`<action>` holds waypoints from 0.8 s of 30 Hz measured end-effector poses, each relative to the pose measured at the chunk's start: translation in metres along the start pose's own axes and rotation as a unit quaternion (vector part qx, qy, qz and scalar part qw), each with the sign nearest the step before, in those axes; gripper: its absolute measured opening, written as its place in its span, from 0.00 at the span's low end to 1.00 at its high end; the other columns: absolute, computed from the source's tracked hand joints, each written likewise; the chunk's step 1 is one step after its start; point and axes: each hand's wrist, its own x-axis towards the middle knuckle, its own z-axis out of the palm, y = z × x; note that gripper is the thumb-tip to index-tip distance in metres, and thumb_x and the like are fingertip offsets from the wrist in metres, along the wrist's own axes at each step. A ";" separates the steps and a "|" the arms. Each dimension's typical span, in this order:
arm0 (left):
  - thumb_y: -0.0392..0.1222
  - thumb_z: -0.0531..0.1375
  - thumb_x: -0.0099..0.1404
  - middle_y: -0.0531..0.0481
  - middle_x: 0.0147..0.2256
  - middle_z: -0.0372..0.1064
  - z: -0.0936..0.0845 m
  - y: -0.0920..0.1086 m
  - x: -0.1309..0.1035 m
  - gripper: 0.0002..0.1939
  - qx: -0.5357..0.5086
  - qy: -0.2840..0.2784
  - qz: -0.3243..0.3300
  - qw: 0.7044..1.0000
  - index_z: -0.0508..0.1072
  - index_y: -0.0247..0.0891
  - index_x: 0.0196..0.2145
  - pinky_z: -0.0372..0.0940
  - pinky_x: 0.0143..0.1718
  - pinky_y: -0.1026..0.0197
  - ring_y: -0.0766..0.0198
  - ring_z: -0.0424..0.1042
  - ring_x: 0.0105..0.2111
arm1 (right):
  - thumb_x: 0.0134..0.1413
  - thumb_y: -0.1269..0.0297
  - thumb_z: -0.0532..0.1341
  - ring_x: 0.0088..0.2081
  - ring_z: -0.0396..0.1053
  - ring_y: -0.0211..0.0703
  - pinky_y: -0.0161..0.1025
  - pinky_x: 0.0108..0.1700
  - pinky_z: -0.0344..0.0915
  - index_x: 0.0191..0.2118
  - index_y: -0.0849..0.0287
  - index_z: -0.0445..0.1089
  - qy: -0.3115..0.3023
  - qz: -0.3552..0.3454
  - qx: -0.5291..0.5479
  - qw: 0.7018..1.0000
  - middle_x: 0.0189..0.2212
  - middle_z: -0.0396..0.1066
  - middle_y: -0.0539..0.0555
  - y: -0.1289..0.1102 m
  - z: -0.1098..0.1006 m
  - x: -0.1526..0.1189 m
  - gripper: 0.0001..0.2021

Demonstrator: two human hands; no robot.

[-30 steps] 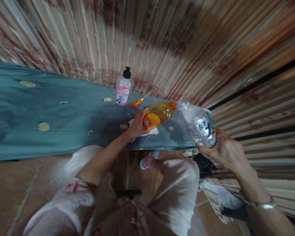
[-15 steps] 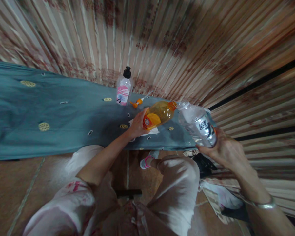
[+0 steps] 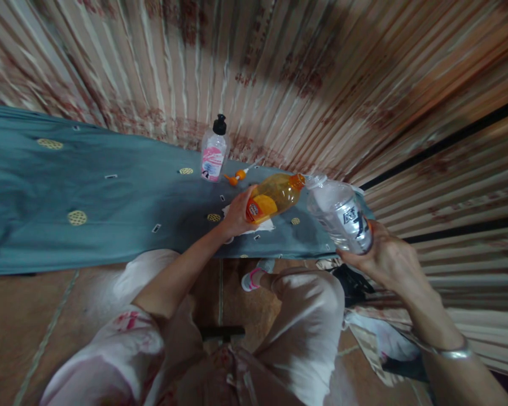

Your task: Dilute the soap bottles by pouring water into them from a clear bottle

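My left hand [image 3: 237, 214] is wrapped round the base of an orange bottle [image 3: 275, 197], tilted with its neck to the right. My right hand [image 3: 379, 254] grips the lower end of a clear plastic bottle [image 3: 338, 214] with a dark-printed label. The clear bottle leans to the left, and the mouths of the two bottles meet or nearly meet. Behind my left hand an orange pump head [image 3: 237, 177] lies on the teal cloth. A clear bottle with a pink label and black pump [image 3: 213, 155] stands beside it. White paper [image 3: 260, 226] lies under the orange bottle.
The teal cloth [image 3: 122, 203] with yellow patterns covers a long narrow surface. Pleated curtains [image 3: 237, 67] hang behind it and on the right. Below are my knees, a tiled floor [image 3: 21, 316], a black item [image 3: 350, 283] and a bag or cloth [image 3: 376, 344] at the right.
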 end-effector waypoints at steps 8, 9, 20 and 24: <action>0.43 0.74 0.45 0.32 0.66 0.59 -0.004 0.002 -0.001 0.59 -0.001 -0.006 -0.021 1.000 0.52 0.37 0.70 0.56 0.66 0.32 0.35 0.63 0.64 | 0.45 0.43 0.65 0.38 0.77 0.61 0.46 0.37 0.69 0.55 0.63 0.68 -0.002 0.031 0.088 0.996 0.36 0.78 0.64 -0.014 0.013 -0.002 0.35; 0.43 0.74 0.45 0.32 0.66 0.59 -0.005 0.003 -0.001 0.59 -0.002 -0.006 -0.022 1.000 0.52 0.37 0.70 0.55 0.67 0.32 0.35 0.62 0.65 | 0.45 0.43 0.65 0.38 0.77 0.61 0.46 0.37 0.69 0.55 0.63 0.68 -0.006 0.039 0.102 0.994 0.36 0.78 0.64 -0.017 0.015 -0.002 0.35; 0.41 0.78 0.42 0.33 0.67 0.57 -0.011 0.000 -0.005 0.64 0.024 -0.021 -0.030 0.999 0.49 0.41 0.71 0.52 0.68 0.34 0.35 0.59 0.66 | 0.40 0.38 0.65 0.39 0.77 0.59 0.47 0.38 0.69 0.51 0.61 0.69 -0.023 0.104 0.216 0.971 0.37 0.78 0.62 -0.042 0.046 -0.005 0.37; 0.45 0.79 0.43 0.31 0.68 0.55 -0.013 0.001 -0.005 0.68 0.037 -0.037 -0.037 0.998 0.45 0.41 0.72 0.52 0.67 0.32 0.33 0.59 0.66 | 0.39 0.38 0.65 0.38 0.76 0.60 0.47 0.37 0.68 0.51 0.61 0.70 -0.012 0.123 0.243 0.962 0.36 0.78 0.61 -0.049 0.053 -0.009 0.37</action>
